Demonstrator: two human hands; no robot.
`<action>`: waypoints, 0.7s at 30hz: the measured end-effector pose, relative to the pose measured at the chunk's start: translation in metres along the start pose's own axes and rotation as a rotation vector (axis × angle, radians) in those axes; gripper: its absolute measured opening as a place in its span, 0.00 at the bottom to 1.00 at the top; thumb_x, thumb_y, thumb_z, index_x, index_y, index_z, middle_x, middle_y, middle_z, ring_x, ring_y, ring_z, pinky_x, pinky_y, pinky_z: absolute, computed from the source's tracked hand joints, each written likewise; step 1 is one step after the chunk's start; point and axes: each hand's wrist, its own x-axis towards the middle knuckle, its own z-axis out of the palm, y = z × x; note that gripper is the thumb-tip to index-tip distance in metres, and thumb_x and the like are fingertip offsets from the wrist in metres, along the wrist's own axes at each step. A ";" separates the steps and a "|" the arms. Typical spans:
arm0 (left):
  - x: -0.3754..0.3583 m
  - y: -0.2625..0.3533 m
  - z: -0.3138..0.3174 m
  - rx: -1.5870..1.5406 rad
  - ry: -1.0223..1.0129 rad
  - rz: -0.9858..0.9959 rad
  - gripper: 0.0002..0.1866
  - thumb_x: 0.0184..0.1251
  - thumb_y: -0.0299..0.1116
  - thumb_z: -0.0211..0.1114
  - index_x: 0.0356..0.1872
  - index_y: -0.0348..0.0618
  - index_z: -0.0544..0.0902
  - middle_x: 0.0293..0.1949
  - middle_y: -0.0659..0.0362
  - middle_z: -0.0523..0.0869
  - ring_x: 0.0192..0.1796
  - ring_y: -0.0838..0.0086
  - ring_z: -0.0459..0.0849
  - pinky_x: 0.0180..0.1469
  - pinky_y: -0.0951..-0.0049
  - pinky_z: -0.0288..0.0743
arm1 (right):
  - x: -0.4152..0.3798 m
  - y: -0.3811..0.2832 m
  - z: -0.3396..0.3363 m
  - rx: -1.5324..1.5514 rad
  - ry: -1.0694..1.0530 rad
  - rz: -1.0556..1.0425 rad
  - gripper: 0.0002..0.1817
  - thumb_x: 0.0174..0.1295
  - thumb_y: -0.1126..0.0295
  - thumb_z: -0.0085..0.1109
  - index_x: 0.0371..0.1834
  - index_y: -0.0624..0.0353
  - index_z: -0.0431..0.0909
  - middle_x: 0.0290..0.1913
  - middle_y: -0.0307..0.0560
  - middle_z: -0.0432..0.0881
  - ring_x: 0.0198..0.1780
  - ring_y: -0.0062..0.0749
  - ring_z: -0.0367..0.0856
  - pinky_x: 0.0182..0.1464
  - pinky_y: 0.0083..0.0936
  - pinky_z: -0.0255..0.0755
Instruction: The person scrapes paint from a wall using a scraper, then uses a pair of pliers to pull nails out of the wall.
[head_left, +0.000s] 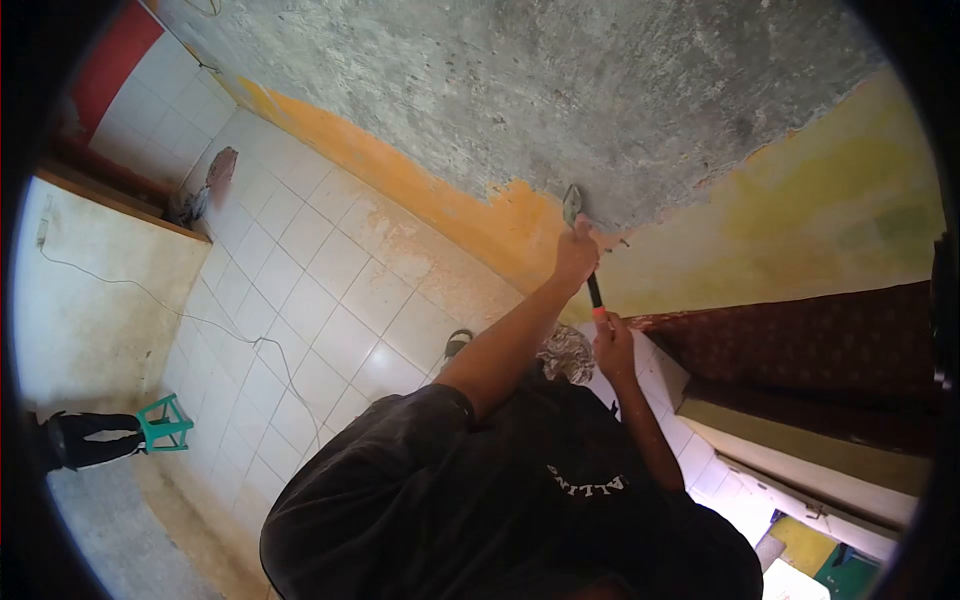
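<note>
A scraper with a grey-green blade meets the wall close to where bare grey plaster borders orange and yellow paint. Its black shaft carries an orange-red band. My left hand is wrapped round the tool just below the blade. Lower down, my right hand grips the end of the handle. Ragged paint edges run beside the blade.
Paint flakes lie on the white floor tiles. A crumpled patterned bundle rests by the wall. Further left, a thin cable crosses the floor near a green stool. Dark red-brown fabric is at right.
</note>
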 end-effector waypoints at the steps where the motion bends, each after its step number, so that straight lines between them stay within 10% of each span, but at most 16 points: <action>1: 0.002 -0.005 0.000 0.007 0.022 0.006 0.21 0.75 0.50 0.49 0.39 0.39 0.71 0.15 0.63 0.66 0.16 0.76 0.70 0.18 0.72 0.66 | -0.004 -0.015 -0.007 0.039 -0.029 0.085 0.19 0.71 0.53 0.53 0.43 0.61 0.76 0.18 0.33 0.66 0.17 0.16 0.63 0.19 0.20 0.57; 8: -0.011 -0.047 0.010 -0.063 -0.269 0.018 0.18 0.75 0.48 0.50 0.39 0.40 0.71 0.16 0.63 0.68 0.15 0.75 0.71 0.19 0.71 0.69 | -0.033 -0.015 -0.034 0.050 -0.012 0.261 0.19 0.72 0.54 0.51 0.43 0.62 0.77 0.18 0.34 0.67 0.19 0.18 0.65 0.22 0.21 0.59; 13: 0.025 -0.020 -0.023 -0.051 -0.075 -0.039 0.17 0.76 0.47 0.46 0.40 0.41 0.70 0.16 0.63 0.68 0.16 0.75 0.70 0.20 0.72 0.69 | -0.006 -0.027 0.007 -0.091 -0.001 0.110 0.21 0.72 0.52 0.50 0.44 0.62 0.78 0.20 0.38 0.72 0.21 0.21 0.69 0.26 0.24 0.63; 15: 0.040 -0.063 -0.029 0.325 -0.315 0.235 0.18 0.75 0.48 0.47 0.40 0.41 0.70 0.16 0.64 0.66 0.15 0.75 0.68 0.19 0.71 0.66 | -0.020 -0.017 0.010 0.055 0.064 0.113 0.19 0.71 0.55 0.52 0.43 0.63 0.76 0.18 0.31 0.65 0.18 0.15 0.64 0.20 0.19 0.58; 18: -0.017 -0.027 0.003 -0.052 -0.230 -0.139 0.19 0.75 0.49 0.49 0.40 0.40 0.69 0.15 0.64 0.65 0.14 0.75 0.68 0.19 0.71 0.66 | -0.042 -0.008 0.001 0.059 0.080 0.213 0.19 0.71 0.54 0.52 0.42 0.62 0.76 0.18 0.32 0.66 0.18 0.17 0.66 0.20 0.20 0.58; 21: -0.007 -0.014 -0.009 0.007 -0.257 -0.052 0.20 0.75 0.50 0.50 0.42 0.40 0.68 0.15 0.64 0.65 0.14 0.75 0.67 0.19 0.70 0.66 | -0.035 -0.023 0.008 0.004 0.091 0.187 0.18 0.72 0.55 0.51 0.42 0.61 0.76 0.17 0.33 0.67 0.17 0.16 0.65 0.20 0.20 0.58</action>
